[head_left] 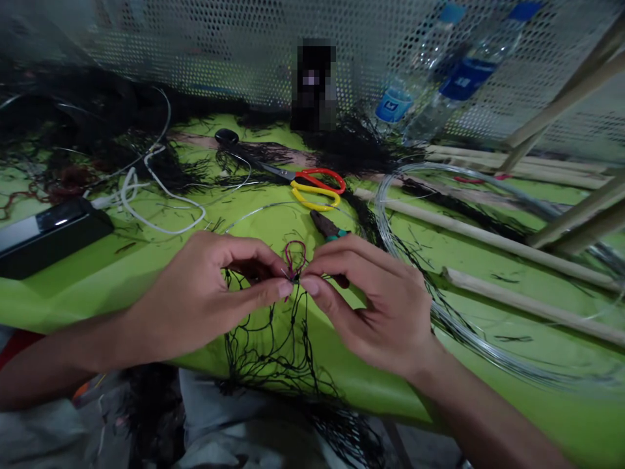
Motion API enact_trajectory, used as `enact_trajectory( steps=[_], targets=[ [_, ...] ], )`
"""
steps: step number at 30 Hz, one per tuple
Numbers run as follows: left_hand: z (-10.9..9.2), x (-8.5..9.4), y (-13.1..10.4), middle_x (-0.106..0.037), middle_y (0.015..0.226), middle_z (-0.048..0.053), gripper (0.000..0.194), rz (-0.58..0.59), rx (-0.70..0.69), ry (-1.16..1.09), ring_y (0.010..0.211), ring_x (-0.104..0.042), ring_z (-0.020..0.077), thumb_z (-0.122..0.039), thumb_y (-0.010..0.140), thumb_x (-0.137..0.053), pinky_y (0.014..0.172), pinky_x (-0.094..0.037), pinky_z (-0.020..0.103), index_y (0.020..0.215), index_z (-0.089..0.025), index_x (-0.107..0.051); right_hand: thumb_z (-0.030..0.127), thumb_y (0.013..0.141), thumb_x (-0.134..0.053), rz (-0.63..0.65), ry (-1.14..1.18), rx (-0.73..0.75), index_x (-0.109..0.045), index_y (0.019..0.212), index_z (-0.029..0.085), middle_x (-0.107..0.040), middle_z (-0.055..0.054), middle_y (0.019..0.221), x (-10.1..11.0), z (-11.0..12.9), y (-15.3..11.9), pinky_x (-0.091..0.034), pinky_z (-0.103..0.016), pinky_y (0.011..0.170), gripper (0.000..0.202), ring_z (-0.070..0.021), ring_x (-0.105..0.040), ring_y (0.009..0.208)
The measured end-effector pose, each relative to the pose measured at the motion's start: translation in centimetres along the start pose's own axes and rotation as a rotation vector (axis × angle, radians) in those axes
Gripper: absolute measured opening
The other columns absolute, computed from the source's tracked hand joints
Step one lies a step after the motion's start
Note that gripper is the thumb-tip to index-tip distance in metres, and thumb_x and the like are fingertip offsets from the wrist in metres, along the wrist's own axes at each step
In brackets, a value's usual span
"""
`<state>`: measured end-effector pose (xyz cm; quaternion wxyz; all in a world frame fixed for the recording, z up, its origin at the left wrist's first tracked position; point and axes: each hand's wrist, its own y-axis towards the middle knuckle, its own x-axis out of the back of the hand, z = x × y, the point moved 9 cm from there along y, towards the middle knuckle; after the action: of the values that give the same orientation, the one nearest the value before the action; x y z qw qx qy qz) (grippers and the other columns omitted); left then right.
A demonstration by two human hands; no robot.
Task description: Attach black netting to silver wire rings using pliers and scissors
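Black knotted netting hangs from between my hands over the near edge of the green tabletop. My left hand pinches the gathered top of the net between thumb and forefinger. Close against it, my right hand is closed in a pinch at the same knot, its fingertips almost meeting the left ones. A small loop of dark red cord stands up from the gathered strands there. Just beyond my right fingers lie pliers with dark jaws and green handles, partly hidden by that hand.
Scissors with red and yellow handles lie behind the pliers. A coil of silvery wire and wooden sticks spread to the right. Two plastic bottles lean against the perforated panel. A black device with a white cable sits left.
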<state>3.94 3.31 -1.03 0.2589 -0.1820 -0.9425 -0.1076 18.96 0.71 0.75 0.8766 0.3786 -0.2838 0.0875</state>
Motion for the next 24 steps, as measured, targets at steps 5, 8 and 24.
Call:
enact_trajectory(
  steps=[5,8,24],
  targets=[
    [-0.4,0.1,-0.3,-0.077,0.075,-0.012,0.005,-0.049,-0.079,0.014,0.068,-0.07,0.0048,-0.023,0.088,-0.081,0.066,-0.052,0.009,0.085,-0.026,-0.078,0.018,0.099,-0.069,0.038,-0.028,-0.009,-0.072,0.096,0.018,-0.075,-0.003,0.092,-0.2,0.1,-0.1,-0.055,-0.026,0.072,0.004,-0.0126,-0.071,0.08],
    [-0.5,0.2,-0.3,-0.077,0.075,-0.012,0.006,-0.077,-0.116,0.021,0.066,-0.069,0.0053,-0.023,0.089,-0.08,0.066,-0.053,0.01,0.085,-0.026,-0.077,0.018,0.1,-0.068,0.043,-0.02,-0.027,-0.072,0.098,0.017,-0.075,-0.003,0.094,-0.3,0.1,-0.1,-0.055,-0.026,0.074,0.005,-0.0122,-0.071,0.082],
    [-2.2,-0.1,-0.9,-0.078,0.076,-0.008,0.007,-0.202,-0.425,0.293,0.063,-0.065,0.0096,-0.022,0.096,-0.076,0.069,-0.05,0.024,0.09,-0.026,-0.073,0.019,0.102,-0.063,0.126,0.111,-0.305,-0.068,0.087,0.02,-0.065,0.003,0.071,-1.3,-2.0,0.4,-0.043,-0.023,0.049,0.016,-0.0095,-0.055,0.059]
  ],
)
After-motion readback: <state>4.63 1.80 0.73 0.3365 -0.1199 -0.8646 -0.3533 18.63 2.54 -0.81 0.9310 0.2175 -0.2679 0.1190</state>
